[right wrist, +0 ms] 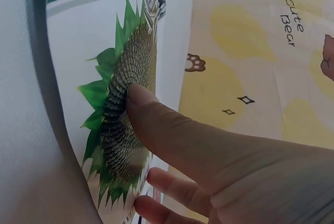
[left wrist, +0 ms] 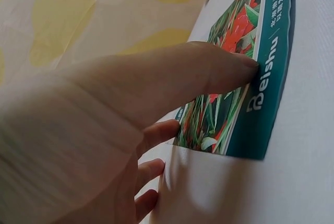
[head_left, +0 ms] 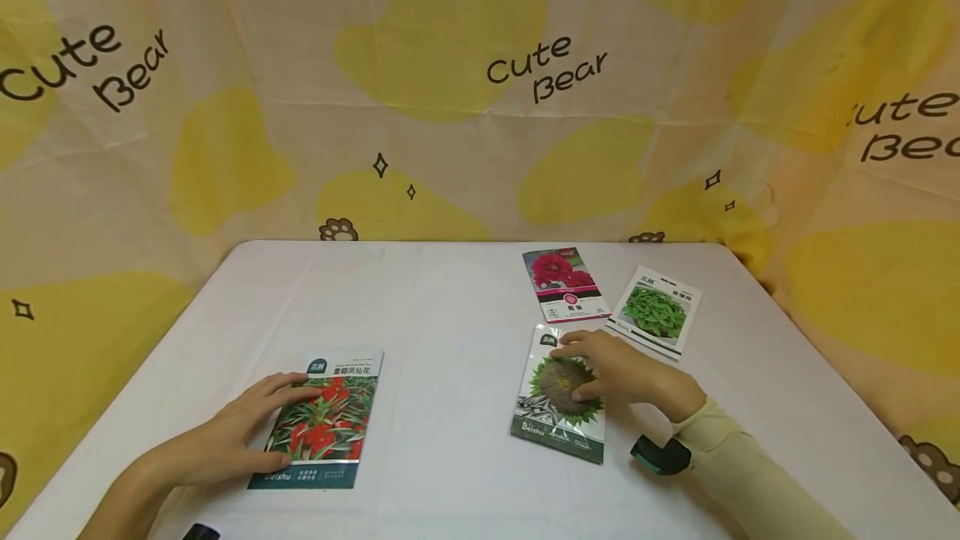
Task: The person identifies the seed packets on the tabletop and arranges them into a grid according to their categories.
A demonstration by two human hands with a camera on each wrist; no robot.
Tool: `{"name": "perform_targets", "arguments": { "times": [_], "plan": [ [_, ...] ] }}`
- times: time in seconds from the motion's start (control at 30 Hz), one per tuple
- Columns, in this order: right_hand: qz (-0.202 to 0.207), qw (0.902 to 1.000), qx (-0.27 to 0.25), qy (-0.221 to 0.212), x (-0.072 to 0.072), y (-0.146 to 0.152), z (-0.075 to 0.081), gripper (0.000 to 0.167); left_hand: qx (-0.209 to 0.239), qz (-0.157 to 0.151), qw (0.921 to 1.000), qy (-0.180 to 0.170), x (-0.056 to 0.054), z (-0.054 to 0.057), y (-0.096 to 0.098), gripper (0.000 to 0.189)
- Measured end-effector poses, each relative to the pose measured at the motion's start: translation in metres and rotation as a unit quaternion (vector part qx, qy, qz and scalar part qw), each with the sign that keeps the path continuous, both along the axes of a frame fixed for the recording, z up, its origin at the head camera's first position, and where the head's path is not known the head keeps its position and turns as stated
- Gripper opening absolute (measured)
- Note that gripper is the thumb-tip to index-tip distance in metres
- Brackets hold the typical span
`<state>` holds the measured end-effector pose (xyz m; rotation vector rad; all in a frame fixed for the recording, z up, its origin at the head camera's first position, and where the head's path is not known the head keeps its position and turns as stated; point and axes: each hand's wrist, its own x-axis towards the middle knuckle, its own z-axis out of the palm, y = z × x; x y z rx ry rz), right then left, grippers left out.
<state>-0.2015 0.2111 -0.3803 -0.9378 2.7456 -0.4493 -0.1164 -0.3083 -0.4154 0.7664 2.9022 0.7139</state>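
Note:
A seed packet with red flowers (head_left: 351, 419) lies flat on the table at the left. My left hand (head_left: 217, 444) rests on its left side, fingers spread, the thumb (left wrist: 229, 70) over the lower teal band in the left wrist view. Right of centre lies a sunflower seed packet (head_left: 545, 382) with a dark seed head and green leaves. My right hand (head_left: 618, 365) lies over its upper right part. In the right wrist view the thumb (right wrist: 172, 125) touches the printed seed head, and other fingertips are at the packet's far edge.
Behind the right hand lie a packet with pink flowers (head_left: 555, 269) and a white packet with green leaves (head_left: 656, 313), close side by side. The white table (head_left: 442, 440) ends at a yellow patterned cloth (head_left: 442, 157). A black device (head_left: 662, 455) is near my right wrist.

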Motion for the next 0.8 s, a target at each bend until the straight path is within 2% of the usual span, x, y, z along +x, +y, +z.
{"name": "perform_targets", "arguments": {
  "times": [0.17,0.43,0.6,0.8],
  "plan": [
    [0.005,0.9999,-0.001,0.013,0.003,-0.005,-0.002,0.059,-0.003,0.012,0.9999,-0.002,0.001,0.000,0.001,0.076],
    [0.028,0.9995,-0.007,0.013,0.006,-0.010,-0.003,0.060,0.007,0.010,0.9999,-0.009,0.002,0.003,0.000,0.075],
    [0.035,0.9992,-0.018,-0.011,0.006,-0.013,-0.002,0.063,-0.003,0.016,0.9999,0.001,0.005,0.001,-0.003,0.074],
    [0.038,0.9987,-0.018,-0.029,0.009,-0.016,-0.003,0.068,-0.008,0.003,0.9998,0.018,0.003,-0.001,-0.004,0.073]
  ]
}}
